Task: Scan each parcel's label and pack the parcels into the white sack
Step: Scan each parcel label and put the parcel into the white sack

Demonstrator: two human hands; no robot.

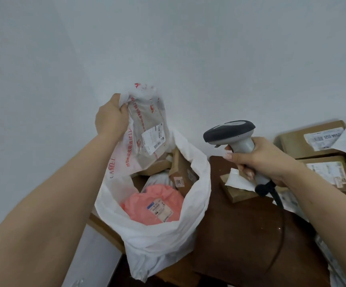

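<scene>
Left hand [110,117] grips a printed mailer [145,129] above the white sack [197,183] — label toward the scanner [230,133]. Right hand [265,160] fingers wrap its handle — aimed to read

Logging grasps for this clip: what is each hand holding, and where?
Left hand grips the white poly parcel at its top corner; right hand grips the scanner by its handle.

The parcel's label [153,139] print is too blurred to read.
</scene>
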